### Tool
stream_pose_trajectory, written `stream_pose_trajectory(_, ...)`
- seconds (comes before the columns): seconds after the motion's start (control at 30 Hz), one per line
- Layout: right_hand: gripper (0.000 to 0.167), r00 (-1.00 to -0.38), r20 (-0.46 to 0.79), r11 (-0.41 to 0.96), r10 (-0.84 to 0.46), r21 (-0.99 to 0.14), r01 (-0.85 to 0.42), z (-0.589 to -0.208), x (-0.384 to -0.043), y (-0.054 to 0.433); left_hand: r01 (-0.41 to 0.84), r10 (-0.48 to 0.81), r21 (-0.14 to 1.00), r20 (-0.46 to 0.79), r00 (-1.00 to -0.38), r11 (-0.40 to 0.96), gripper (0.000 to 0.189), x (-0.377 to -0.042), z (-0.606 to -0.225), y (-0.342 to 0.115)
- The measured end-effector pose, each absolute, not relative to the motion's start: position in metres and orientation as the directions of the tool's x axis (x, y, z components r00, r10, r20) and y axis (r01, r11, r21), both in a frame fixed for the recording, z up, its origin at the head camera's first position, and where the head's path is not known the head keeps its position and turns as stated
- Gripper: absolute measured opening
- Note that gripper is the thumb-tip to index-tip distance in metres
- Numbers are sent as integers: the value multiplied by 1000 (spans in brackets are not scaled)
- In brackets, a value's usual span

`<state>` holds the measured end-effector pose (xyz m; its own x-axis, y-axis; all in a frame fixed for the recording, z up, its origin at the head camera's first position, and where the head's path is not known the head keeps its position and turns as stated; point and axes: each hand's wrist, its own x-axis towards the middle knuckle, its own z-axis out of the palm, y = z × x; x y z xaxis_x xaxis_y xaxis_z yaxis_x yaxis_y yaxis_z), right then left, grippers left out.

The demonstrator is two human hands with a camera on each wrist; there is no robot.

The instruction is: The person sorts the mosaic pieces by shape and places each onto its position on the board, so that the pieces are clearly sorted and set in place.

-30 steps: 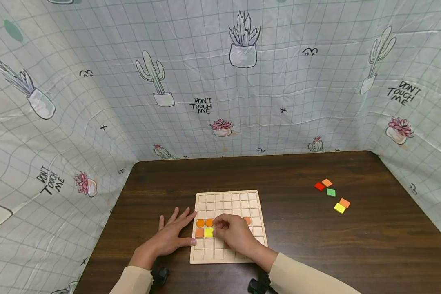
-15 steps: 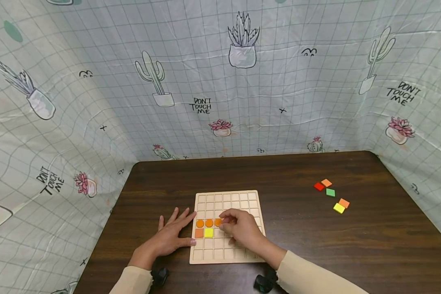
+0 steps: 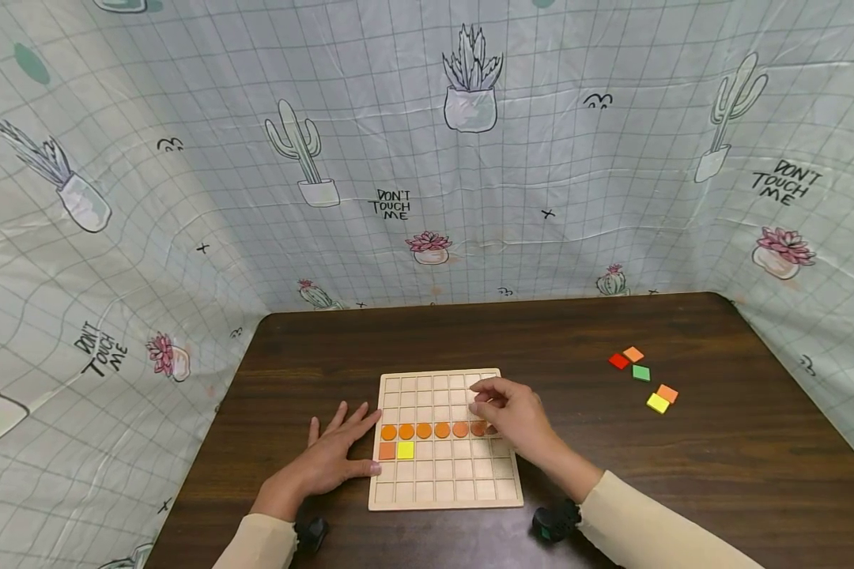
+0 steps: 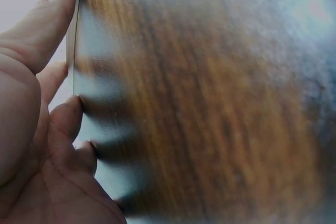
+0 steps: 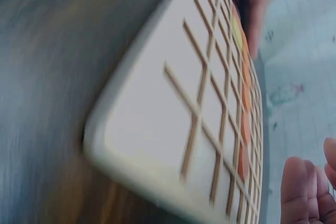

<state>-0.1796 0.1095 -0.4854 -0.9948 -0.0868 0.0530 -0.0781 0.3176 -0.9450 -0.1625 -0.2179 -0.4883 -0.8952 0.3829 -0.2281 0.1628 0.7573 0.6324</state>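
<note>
A light wooden grid board (image 3: 444,491) lies on the table. A row of several round orange pieces (image 3: 442,431) crosses its middle; the right end is partly behind my right hand. Below the row's left end sit an orange square tile (image 3: 387,450) and a yellow square tile (image 3: 405,450). My left hand (image 3: 327,458) has its fingers spread, with thumb and fingertips touching the board's left edge. Over the board's right side hovers my right hand (image 3: 515,415), fingers loosely bent. No piece shows between its fingers in the head or right wrist view.
On the right of the dark wooden table (image 3: 576,332) lie several loose square tiles: red (image 3: 618,361), green (image 3: 640,373), yellow (image 3: 658,403) and orange (image 3: 633,354). A printed curtain (image 3: 370,118) surrounds the table's back and sides.
My right hand has moved rightward along the row and a little away from it, uncovering more round orange pieces. My left hand has stayed at the board's left edge.
</note>
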Motion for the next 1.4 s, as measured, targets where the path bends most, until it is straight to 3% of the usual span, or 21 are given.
stream_pose_trajectory(1.07, 43, -986, 145, 564, 88, -823, -70, -477, -172, 272, 161, 372, 615, -233, -898, 772, 88, -163, -491, -217)
stream_pose_trajectory(1.4, 42, -965, 212, 730, 154, -683, -34, -483, -163, 317, 158, 367, 619, -225, -903, 769, 89, -162, -489, -216)
